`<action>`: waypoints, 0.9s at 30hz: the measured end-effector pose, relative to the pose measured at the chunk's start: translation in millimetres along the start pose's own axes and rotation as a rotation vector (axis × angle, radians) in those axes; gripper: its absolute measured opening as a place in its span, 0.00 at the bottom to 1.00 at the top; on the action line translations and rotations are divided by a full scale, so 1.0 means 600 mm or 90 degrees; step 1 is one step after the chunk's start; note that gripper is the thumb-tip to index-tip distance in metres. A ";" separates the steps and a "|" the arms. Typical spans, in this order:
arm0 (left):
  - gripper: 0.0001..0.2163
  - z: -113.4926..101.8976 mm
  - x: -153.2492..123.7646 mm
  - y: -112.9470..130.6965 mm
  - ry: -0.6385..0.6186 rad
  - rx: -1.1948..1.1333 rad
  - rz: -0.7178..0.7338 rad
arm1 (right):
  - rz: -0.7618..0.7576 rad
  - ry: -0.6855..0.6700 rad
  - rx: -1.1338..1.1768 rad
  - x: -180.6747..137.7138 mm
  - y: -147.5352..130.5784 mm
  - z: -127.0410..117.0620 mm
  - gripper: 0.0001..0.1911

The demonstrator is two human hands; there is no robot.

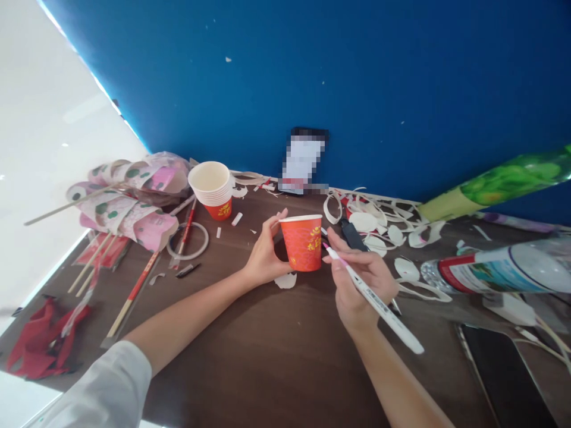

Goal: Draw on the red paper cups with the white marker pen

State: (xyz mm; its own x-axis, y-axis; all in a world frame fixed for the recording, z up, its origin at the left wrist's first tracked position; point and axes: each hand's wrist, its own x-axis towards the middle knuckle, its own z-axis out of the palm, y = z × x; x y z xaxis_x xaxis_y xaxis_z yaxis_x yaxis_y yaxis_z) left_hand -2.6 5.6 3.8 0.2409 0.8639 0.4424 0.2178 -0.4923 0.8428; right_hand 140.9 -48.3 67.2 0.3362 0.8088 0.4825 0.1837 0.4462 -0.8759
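Marker tip at the side of a held paper cup

Head view: the left hand (264, 257) clasps the red cup (303, 242) upright on the table (276, 351); the right hand (359, 279) grips a white marker (372, 297), tip just beside the cup's right wall. The light cup could dent or tip under pressure, smearing ink.

Red paper cup (303, 244) with gold flower print; white marker (375, 300), pink tip; dark brown desk (276, 351); blue wall (312, 71).
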 end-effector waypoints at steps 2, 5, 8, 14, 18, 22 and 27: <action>0.46 0.000 0.000 0.000 -0.001 0.001 0.011 | 0.015 0.005 -0.005 0.001 -0.004 0.003 0.02; 0.46 0.002 -0.001 -0.003 0.002 -0.015 0.020 | 0.048 -0.005 -0.018 0.001 -0.009 0.006 0.03; 0.47 0.004 -0.001 -0.006 0.008 -0.020 0.028 | 0.066 -0.013 -0.025 0.001 -0.013 0.008 0.04; 0.44 0.001 0.000 0.001 -0.006 0.005 0.009 | 0.100 0.000 -0.035 0.000 -0.014 0.012 0.03; 0.42 -0.001 0.001 0.006 -0.011 0.013 0.013 | 0.101 0.013 -0.037 0.000 -0.013 0.014 0.03; 0.42 0.000 0.002 0.004 -0.003 0.030 0.017 | 0.100 0.002 -0.046 0.001 -0.013 0.014 0.03; 0.41 0.000 0.001 0.002 0.001 0.044 0.026 | 0.089 -0.004 -0.044 0.001 -0.012 0.012 0.03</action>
State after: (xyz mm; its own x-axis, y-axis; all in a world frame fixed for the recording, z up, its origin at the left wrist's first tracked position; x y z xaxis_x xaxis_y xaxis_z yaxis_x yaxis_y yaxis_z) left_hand -1.9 5.5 5.2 0.2493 0.8429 0.4768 0.2721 -0.5335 0.8008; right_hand 132.8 -48.4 73.7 0.3578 0.8636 0.3552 0.1982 0.3015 -0.9326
